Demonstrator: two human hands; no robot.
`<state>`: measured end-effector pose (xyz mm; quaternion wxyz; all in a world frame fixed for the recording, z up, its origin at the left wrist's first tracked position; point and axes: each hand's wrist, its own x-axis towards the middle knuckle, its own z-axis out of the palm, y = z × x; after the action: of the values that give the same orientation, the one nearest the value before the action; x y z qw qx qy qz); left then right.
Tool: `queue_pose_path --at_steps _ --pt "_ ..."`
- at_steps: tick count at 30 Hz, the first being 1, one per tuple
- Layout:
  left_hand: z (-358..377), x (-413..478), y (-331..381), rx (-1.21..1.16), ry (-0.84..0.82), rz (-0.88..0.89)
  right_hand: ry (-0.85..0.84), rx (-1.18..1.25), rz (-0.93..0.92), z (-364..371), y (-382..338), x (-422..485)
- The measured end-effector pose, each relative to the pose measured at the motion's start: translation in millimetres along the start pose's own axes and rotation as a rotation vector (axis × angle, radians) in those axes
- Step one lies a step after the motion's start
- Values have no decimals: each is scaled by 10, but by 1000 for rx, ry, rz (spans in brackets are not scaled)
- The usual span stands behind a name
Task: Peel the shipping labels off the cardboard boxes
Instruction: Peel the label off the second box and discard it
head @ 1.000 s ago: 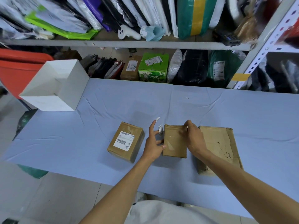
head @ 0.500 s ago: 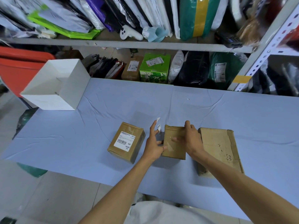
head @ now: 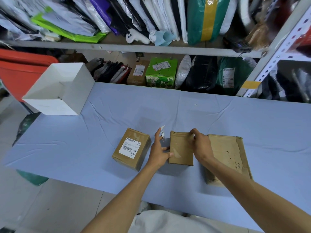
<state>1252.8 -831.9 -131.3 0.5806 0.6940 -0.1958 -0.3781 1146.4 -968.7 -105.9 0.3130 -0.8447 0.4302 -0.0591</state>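
Three brown cardboard boxes lie in a row near the front of the blue table. The left box carries a white shipping label on top. The middle box and the larger right box show bare cardboard. My left hand rests against the middle box's left side, thumb on its near corner, fingers straight. A white label scrap sticks to one raised fingertip. My right hand pinches the middle box's far right corner with curled fingers.
An open white box stands at the table's far left corner. Behind the table a metal shelf holds many parcels and mailer bags, with a green box below. A red bin sits at the left.
My right hand slid onto the middle box's top face, then drew back to its far right corner. My left hand and the boxes have hardly moved.
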Motion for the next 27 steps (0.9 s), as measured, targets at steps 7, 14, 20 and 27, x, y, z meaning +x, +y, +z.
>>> queue_pose_path --at_steps 7,14,20,27 --pt "-33 107 195 41 188 69 -9 -28 9 -57 60 26" --pt "-28 259 360 157 369 122 -51 76 -292 -94 -273 -13" --pt "71 310 440 22 298 94 -68 273 -301 -45 -427 -16" --pt "69 281 476 -5 208 -26 36 332 -252 -131 -390 18"
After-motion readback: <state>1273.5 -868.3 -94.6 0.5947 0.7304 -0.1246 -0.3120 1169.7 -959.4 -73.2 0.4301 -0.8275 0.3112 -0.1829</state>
